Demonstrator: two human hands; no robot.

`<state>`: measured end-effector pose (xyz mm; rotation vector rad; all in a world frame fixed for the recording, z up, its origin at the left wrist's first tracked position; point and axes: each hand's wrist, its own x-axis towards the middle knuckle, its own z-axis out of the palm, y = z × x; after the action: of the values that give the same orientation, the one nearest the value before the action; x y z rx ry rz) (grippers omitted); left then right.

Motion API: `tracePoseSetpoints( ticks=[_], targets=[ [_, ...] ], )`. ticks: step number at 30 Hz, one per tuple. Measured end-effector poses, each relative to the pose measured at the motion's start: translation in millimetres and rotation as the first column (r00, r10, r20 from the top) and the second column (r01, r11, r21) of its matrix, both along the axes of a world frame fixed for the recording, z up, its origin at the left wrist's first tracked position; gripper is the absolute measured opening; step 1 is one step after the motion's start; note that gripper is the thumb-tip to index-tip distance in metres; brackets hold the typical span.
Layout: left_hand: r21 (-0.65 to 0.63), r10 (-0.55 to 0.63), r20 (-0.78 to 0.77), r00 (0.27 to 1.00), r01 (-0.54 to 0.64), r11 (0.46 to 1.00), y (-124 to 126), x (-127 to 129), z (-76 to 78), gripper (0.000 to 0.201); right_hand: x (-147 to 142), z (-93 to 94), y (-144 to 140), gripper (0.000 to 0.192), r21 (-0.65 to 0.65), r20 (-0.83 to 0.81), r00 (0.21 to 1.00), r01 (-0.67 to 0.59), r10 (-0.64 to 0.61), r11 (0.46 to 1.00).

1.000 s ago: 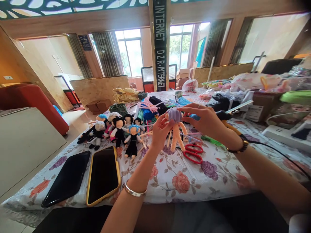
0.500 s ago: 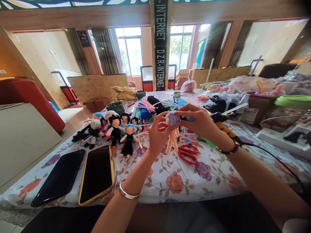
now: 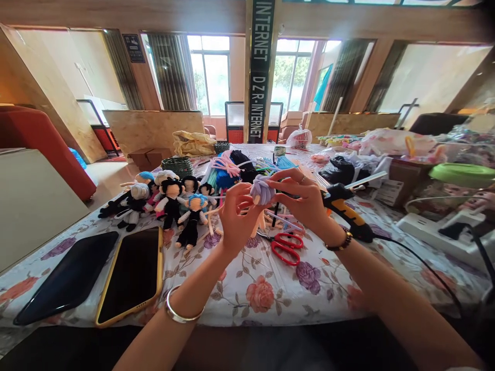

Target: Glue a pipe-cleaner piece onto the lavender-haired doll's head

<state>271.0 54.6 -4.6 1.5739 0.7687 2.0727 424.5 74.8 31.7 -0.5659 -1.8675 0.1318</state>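
Across the whole foreground runs the table [image 3: 270,304], covered in a flowered cloth and crowded toward its far end with bags and bundles of coloured pipe cleaners [image 3: 232,172]. At the near left lie two phones, a yellow-cased one [image 3: 131,275] and a black one [image 3: 67,278] beside it. Beyond them sits a cluster of finished dolls [image 3: 166,201], with dark bodies and hair in black, white and blue. To the right rests a glue gun [image 3: 346,214], its cord trailing off toward the near edge, and red scissors [image 3: 286,247] lie just in front of the hands.

Above the cloth, between the scissors and the dolls, the left hand [image 3: 234,221] grasps a small doll [image 3: 261,198] from the side, fingers closed around its head and upper body. The right hand [image 3: 305,201] pinches the lavender hair on top, thumb and fingers closed on the strands.

Judging from this, the doll has its peach body and a head of hair already on, but no clothing like the finished ones; the hair seems to be in the shaping stage, with dressing left to do.
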Motion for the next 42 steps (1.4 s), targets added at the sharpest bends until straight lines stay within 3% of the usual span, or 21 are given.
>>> tracePoseSetpoints(
  ticks=[3, 7, 11, 13, 16, 19, 23, 25, 27, 30, 34, 38, 42],
  targets=[
    [0.022, 0.025, -0.019, 0.999, -0.025, 0.999, 0.1, 2.0, 0.8, 0.052, 2.7, 5.1, -0.5, 0.027, -0.011, 0.050, 0.998, -0.023, 0.023, 1.000],
    [0.069, 0.121, -0.068, 0.990, -0.116, 0.991, 3.0, 2.2, 0.8, 0.052, -0.3, 7.2, -2.6, 0.031, -0.186, 0.001, 0.997, -0.076, 0.078, 0.980],
    [0.124, 0.221, -0.142, 0.965, -0.204, 0.971, 6.6, 0.3, -2.8, 0.045, -11.9, -0.2, -4.4, 0.051, -0.415, -0.113, 0.967, -0.255, 0.229, 0.874],
    [0.157, 0.226, -0.173, 0.959, -0.200, 0.967, 7.4, -0.5, -4.1, 0.048, -16.1, -2.5, -5.2, 0.060, -0.469, -0.162, 0.947, -0.321, 0.278, 0.822],
    [0.195, 0.150, -0.216, 0.965, -0.108, 0.975, 7.1, -0.8, -4.2, 0.056, -16.0, -1.6, -3.6, 0.058, -0.487, -0.244, 0.919, -0.392, 0.309, 0.781],
    [0.159, 0.012, -0.225, 0.974, 0.024, 0.987, 7.3, -0.8, -3.6, 0.051, -11.3, 0.5, 2.7, 0.050, -0.512, -0.308, 0.917, -0.383, 0.252, 0.768],
    [0.149, 0.073, -0.173, 0.982, -0.047, 0.988, 12.3, -2.9, -2.7, 0.047, -7.9, -0.1, 11.6, 0.044, -0.585, -0.392, 0.893, -0.426, 0.219, 0.690],
    [0.074, 0.055, -0.138, 0.989, -0.045, 0.996, 15.8, -4.3, -1.3, 0.054, -8.3, -0.7, 13.0, 0.043, -0.610, -0.433, 0.872, -0.471, 0.230, 0.637],
    [-0.084, -0.084, -0.078, 0.993, 0.077, 0.993, 18.4, -4.8, 0.4, 0.057, -9.0, -0.8, 12.7, 0.043, -0.614, -0.457, 0.855, -0.504, 0.247, 0.607],
    [-0.288, -0.306, 0.076, 0.949, 0.315, 0.904, 19.8, -3.3, 2.0, 0.053, -9.5, -0.6, 11.6, 0.045, -0.604, -0.461, 0.843, -0.526, 0.276, 0.599],
    [-0.371, -0.450, 0.172, 0.876, 0.481, 0.795, 18.2, -0.9, 2.4, 0.043, -9.5, -1.6, 11.5, 0.050, -0.574, -0.485, 0.825, -0.550, 0.290, 0.607],
    [-0.388, -0.436, 0.176, 0.883, 0.469, 0.793, 16.7, -0.9, 3.3, 0.039, -10.3, -2.6, 11.5, 0.051, -0.567, -0.499, 0.813, -0.567, 0.299, 0.597],
    [-0.401, -0.384, 0.171, 0.907, 0.421, 0.814, 17.1, -1.5, 3.0, 0.043, -10.4, -3.2, 10.8, 0.037, -0.549, -0.547, 0.782, -0.604, 0.298, 0.577]
  ],
)
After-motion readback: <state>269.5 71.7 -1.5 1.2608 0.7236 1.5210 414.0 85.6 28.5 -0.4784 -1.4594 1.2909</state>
